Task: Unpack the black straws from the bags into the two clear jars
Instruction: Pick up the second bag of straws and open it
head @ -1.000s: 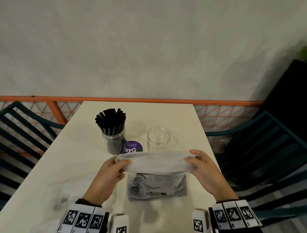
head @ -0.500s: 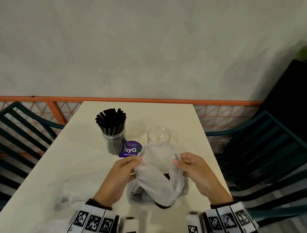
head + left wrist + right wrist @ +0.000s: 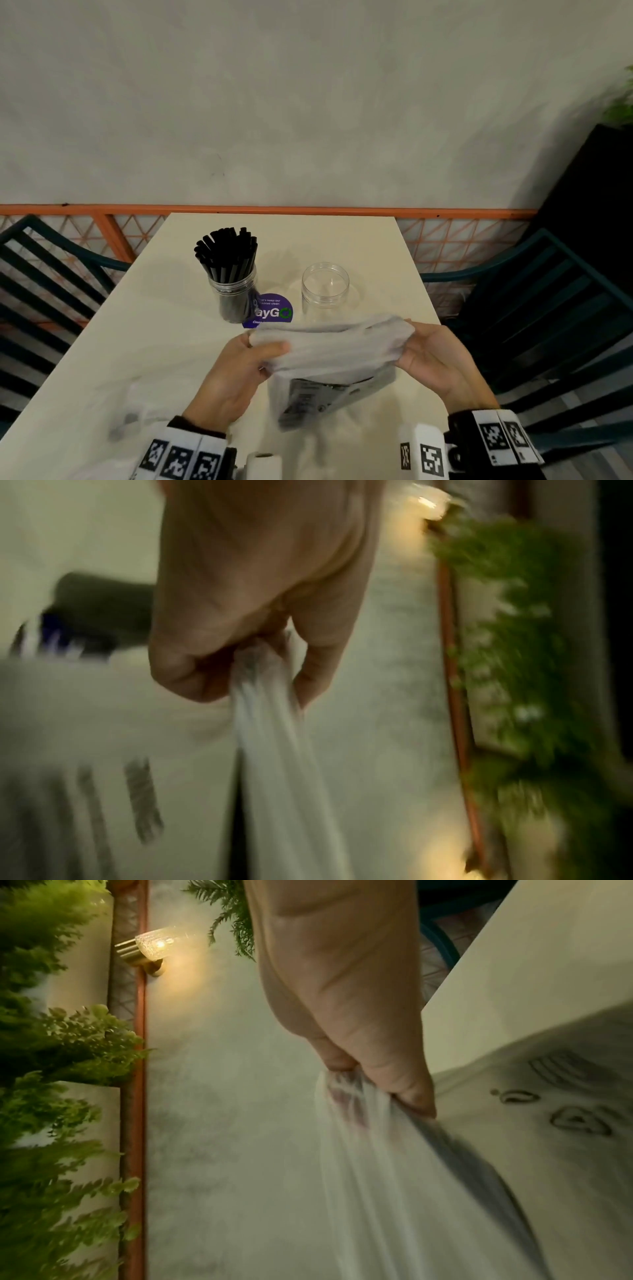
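Far left, at about 10 o'clock on the table (image 3: 144, 342): a clear jar (image 3: 234, 294) already stuffed with black straws (image 3: 227, 253), standing upright. Just right of it a purple sticker (image 3: 274, 310), then the empty jar (image 3: 325, 284) at roughly 12 o'clock from the hands, apart from everything else.

Front and centre, at 6 o'clock: the bag (image 3: 329, 373), held up off the tabletop and stretched sideways. Left hand (image 3: 236, 373) pinching the 9 o'clock end of the top edge, fingers curled tight round bunched film. Right hand (image 3: 442, 363) clamped on the 3 o'clock end the same way, film gathered between thumb and fingers.

Handling guess: thin, soft, stretchy plastic, a bit slippery, light overall, with a dark stiffer load low down inside. Probably best gripped right where it is, both ends of the mouth, pulling apart until the seal gives. Straws likely light and springy, so worth grabbing as one bundle afterwards.

Versus half a second back: hands much wider apart, top edge pulled out flat and taut instead of crumpled up between them. Looks more like the stretch a second ago. Jars unmoved
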Demonstrator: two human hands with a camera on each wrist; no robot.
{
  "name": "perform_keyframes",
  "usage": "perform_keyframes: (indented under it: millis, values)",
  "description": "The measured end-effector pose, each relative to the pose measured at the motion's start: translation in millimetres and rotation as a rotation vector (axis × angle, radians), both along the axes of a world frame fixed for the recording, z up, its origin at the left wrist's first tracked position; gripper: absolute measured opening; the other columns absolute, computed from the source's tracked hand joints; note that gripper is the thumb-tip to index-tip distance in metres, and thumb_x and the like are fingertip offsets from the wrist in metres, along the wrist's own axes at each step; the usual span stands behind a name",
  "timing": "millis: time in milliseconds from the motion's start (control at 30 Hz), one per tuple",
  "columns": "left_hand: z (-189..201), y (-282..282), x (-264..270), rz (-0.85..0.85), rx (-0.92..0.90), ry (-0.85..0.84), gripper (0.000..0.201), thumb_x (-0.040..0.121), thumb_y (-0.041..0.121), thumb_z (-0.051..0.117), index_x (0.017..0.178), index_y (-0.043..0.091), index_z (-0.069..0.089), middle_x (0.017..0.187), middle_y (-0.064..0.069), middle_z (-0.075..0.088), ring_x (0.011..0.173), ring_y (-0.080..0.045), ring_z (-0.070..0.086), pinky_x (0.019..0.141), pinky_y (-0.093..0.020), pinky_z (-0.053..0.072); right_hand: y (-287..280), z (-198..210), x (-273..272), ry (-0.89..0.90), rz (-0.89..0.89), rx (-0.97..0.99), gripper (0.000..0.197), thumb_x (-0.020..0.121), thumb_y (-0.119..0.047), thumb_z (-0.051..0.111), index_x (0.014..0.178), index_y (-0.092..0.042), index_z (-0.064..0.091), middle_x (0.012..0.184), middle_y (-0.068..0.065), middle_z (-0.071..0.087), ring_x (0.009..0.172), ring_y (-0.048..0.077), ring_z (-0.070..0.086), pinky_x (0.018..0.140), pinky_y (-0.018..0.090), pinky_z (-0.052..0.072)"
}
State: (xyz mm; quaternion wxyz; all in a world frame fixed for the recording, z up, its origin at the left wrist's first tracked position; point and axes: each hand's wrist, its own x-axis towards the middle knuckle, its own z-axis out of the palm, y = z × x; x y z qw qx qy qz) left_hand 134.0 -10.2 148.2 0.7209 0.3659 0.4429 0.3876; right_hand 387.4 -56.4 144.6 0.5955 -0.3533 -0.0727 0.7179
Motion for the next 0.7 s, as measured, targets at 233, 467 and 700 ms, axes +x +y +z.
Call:
perform_keyframes:
  millis: [233,467,700]
  values:
    - [4,-8,5,-0.071,0.248,0.537,0.027,0.068,0.006,0.063,0.089,0.018,0.052,0.092,-0.002,0.059,0.085,-0.015,0.056,0.067,-0.024,0.045,-9,8,-1,-0.097,-0.081,0.153,0.044,0.041,0.008,0.074,0.068,-0.014,0.047,0.061,0.010,0.059,0.068,0.027,0.061,0.060,0.035,0.057]
    - [0,-14,5,-0.207,0.386,0.826,0.018,0.078,0.011,0.059,0.088,0.022,0.049,0.096,-0.001,0.042,0.082,-0.008,0.048,0.063,-0.019,0.037,-6,15,-9,-0.652,-0.219,0.078,0.004,0.092,-0.015,0.052,0.092,-0.017,0.048,0.088,0.011,0.059,0.079,0.022,0.057,0.069,0.036,0.048]
    - [-3,-3,7,0.062,0.519,0.865,0.030,0.075,0.021,0.071,0.093,0.015,0.049,0.087,-0.002,0.053,0.080,-0.021,0.053,0.061,-0.021,0.038,-10,14,-32,-1.003,-0.082,0.051,0.030,0.098,-0.033,0.035,0.096,-0.010,0.053,0.081,0.001,0.053,0.072,0.011,0.051,0.060,0.020,0.046]
